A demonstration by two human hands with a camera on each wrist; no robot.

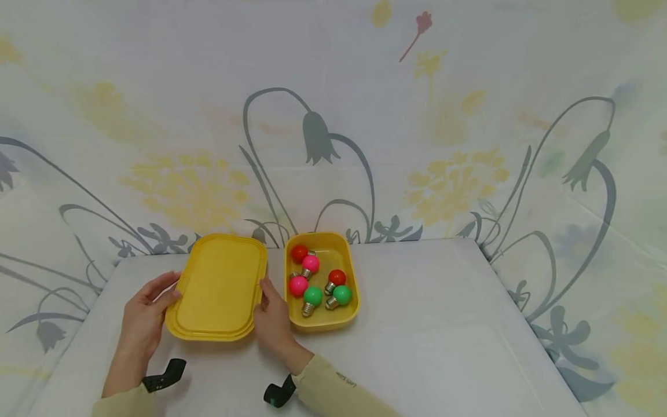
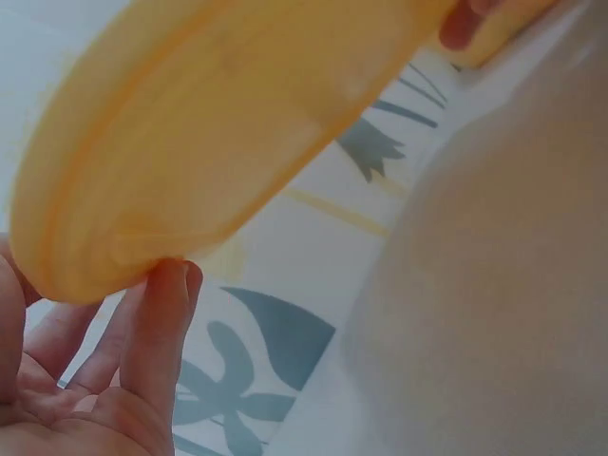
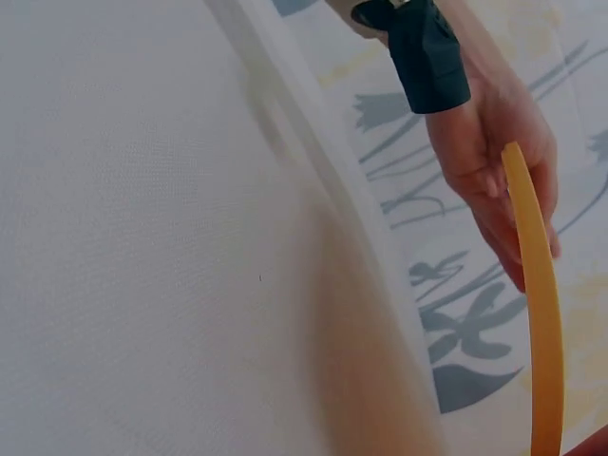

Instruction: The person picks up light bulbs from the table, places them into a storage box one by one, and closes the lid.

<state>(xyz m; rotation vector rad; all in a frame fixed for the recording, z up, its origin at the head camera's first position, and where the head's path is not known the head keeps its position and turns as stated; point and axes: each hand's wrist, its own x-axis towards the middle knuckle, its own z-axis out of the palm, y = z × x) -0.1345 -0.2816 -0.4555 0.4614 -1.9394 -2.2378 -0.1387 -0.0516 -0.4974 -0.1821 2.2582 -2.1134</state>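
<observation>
A yellow plastic lid [image 1: 221, 289] is held between both hands, left of the box in the head view. My left hand [image 1: 143, 318] pinches its left edge; in the left wrist view the fingertips of that hand [image 2: 114, 370] touch the lid's rim [image 2: 57, 256]. My right hand [image 1: 275, 327] grips the opposite edge, thumb along the side. From the right wrist the lid shows edge-on as a thin yellow strip [image 3: 540, 294]; most of the right hand is out of that view. Just right of it stands an uncovered yellow box [image 1: 324, 326].
Inside the box lie several small bulbs with metal screw bases: red [image 1: 337, 277], pink [image 1: 298, 285] and green [image 1: 312, 296]. Under everything is a white table [image 1: 432, 324], backed by a flower-printed cloth [image 1: 365, 75]. Each wrist wears a black strap mount [image 1: 165, 375].
</observation>
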